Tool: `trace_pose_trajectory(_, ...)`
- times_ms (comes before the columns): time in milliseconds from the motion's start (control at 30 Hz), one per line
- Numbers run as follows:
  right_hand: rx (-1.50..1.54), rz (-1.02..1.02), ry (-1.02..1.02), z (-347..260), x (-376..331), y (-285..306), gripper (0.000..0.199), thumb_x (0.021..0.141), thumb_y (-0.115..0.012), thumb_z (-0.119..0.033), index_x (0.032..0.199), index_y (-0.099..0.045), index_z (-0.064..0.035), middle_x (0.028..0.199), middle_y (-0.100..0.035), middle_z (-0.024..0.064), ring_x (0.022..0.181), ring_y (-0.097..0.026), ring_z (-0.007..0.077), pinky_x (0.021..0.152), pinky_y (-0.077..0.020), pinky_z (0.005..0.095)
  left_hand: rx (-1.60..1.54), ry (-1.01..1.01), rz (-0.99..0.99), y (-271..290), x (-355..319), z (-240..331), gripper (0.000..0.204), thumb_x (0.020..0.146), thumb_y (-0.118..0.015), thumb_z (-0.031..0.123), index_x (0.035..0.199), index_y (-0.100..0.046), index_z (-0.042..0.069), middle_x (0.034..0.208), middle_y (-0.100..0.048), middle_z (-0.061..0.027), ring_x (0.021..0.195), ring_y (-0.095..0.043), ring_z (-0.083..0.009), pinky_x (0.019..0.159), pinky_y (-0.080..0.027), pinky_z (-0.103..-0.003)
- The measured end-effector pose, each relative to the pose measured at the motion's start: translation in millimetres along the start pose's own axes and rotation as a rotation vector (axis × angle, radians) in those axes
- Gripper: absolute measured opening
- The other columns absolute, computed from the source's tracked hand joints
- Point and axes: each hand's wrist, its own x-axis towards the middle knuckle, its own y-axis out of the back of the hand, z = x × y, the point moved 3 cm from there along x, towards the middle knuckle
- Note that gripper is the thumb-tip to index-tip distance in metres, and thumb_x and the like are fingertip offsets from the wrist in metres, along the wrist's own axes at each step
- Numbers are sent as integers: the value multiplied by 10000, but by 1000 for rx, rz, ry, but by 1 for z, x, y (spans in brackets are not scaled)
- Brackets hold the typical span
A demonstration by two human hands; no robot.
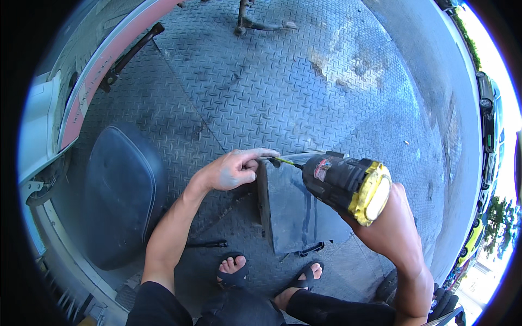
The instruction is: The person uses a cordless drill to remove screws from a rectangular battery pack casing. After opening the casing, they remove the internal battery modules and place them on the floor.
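Note:
My right hand grips a black and yellow cordless drill, its handle hidden beneath the body. From the chuck, a thin yellow-green bit points left to the far left corner of a dark grey, dusty box-shaped part. At that same corner is my left hand, index finger stretched to the tip of the bit and the other fingers curled in. Whatever lies between those fingers is too small or hidden to make out. The dark part stands on the floor in front of my sandalled feet.
A black padded seat lies to the left, by a pink and white vehicle body panel. The floor is metal tread plate. A rusty metal stand is at the far side. Beside my left foot lies a thin black tool.

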Motion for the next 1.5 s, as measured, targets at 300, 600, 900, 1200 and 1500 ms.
trace_pose_trajectory(300, 30, -67, 8, -3, 17, 12, 310, 828, -887, -100, 1102, -765, -21, 987, -786, 172, 898, -752, 417, 826, -600, 460, -53, 65, 37, -6, -8, -2, 906, 762, -567, -4, 1658, -564, 124, 669, -367, 62, 634, -350, -83, 634, -359, -286)
trace_pose_trajectory(600, -55, -138, 7, -18, 37, 18, 225, 818, -820, -40, 1026, -752, 10, 882, -755, 207, 887, -746, 440, 788, -603, 455, 91, -56, 78, -3, -5, 0, 756, 833, -605, 3, 1584, -619, 87, 645, -484, -63, 562, -453, -154, 592, -400, -342)
trace_pose_trajectory(900, -78, -92, 32, -38, 45, 15, 151, 844, -704, -68, 829, -749, 75, 780, -714, 313, 811, -735, 508, 795, -614, 539, 367, -121, 104, 1, 0, 8, 681, 819, -647, 104, 1498, -673, 68, 659, -610, -232, 595, -636, -389, 634, -512, -473)
trace_pose_trajectory(1200, 95, -156, -27, -22, 48, 13, 356, 857, -871, -108, 1176, -747, -10, 1091, -790, 210, 1060, -758, 435, 940, -600, 463, 530, -100, 140, -5, -6, 26, 597, 844, -671, 127, 1433, -664, 27, 767, -701, -238, 757, -711, -459, 727, -564, -545)
trace_pose_trajectory(1500, -12, -85, -36, -31, 27, -3, 187, 874, -712, -103, 895, -758, 77, 874, -755, 328, 901, -763, 505, 870, -624, 555, 696, -20, 142, -11, -4, 40, 430, 854, -674, 136, 1250, -652, -30, 904, -745, -290, 897, -729, -513, 815, -586, -594)
